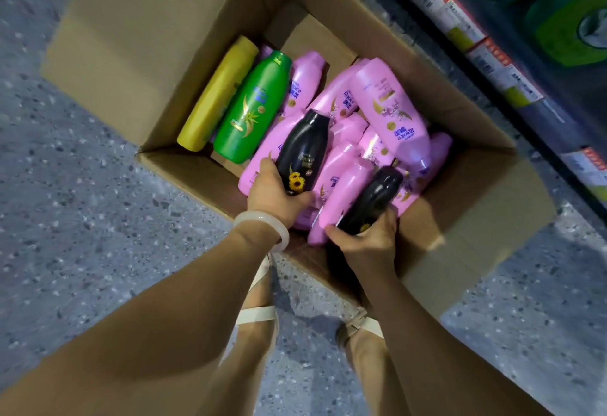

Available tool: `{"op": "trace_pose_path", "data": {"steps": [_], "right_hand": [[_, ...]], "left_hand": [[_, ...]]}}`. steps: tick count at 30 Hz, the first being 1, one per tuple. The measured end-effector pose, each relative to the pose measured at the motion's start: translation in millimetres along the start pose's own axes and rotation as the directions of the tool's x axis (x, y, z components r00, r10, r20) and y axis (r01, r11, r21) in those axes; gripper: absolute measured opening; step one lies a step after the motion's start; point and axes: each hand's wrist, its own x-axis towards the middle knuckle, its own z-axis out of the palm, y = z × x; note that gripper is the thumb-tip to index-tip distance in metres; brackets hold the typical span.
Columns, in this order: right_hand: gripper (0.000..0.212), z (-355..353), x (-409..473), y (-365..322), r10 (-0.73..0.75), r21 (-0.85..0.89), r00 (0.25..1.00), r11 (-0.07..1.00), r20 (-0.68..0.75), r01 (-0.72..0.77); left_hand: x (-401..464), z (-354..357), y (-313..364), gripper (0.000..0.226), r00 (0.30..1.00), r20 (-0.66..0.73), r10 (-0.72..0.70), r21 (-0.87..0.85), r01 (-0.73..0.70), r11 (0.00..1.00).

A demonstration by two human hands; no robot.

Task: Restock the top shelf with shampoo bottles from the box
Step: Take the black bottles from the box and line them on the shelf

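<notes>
Fingers of the left hand [274,193] curl round the lower end of a black bottle [303,149] with a sunflower on its label, thumb on the near side, holding it over the pile. Over on the other side, the right hand [368,241] grips a second black bottle [374,200] by its base, thumb pressed along the left of it, the bottle tilted up and away.

Both bottles are inside the open cardboard box [184,165] standing on the speckled floor [65,218]. Under and around them lies a heap of pink bottles [394,113], several overlapping, one large one resting on top toward the right. Against the left wall of the box lie a green bottle [251,110] and, just beside it, a yellow bottle [218,93], side by side and touching.

A pale bangle [262,223] sits on the left wrist. Sandalled feet [259,313] stand just short of the box. Along the upper right runs a shelf edge [466,31] with price tags, blurred.
</notes>
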Motion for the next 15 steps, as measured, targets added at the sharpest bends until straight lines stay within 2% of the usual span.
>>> {"op": "trace_pose_path", "data": {"steps": [2,7,11,15], "right_hand": [[0.077,-7.6,-3.3,-20.5,-0.050,-0.074,0.995,0.996,-0.082,0.044],[0.078,-43.3,-15.0,-93.7,-0.181,-0.040,0.948,0.984,-0.261,0.176],[0.082,-87.9,-38.5,-150.1,-0.240,0.041,0.918,0.963,-0.317,0.266],[0.085,-139.2,-75.7,-199.0,-0.333,0.056,0.875,0.926,-0.351,0.374]], "left_hand": [[-6.4,-4.5,11.3,0.059,0.998,-0.027,0.065,-0.061,-0.066,0.996],[-31.6,-28.3,61.3,0.056,0.982,-0.093,0.166,-0.176,-0.180,0.968],[-61.9,-60.0,113.6,0.054,0.968,-0.139,0.210,-0.290,-0.243,0.926],[-103.4,-100.3,167.9,0.057,0.928,-0.204,0.310,-0.289,-0.360,0.887]]}}
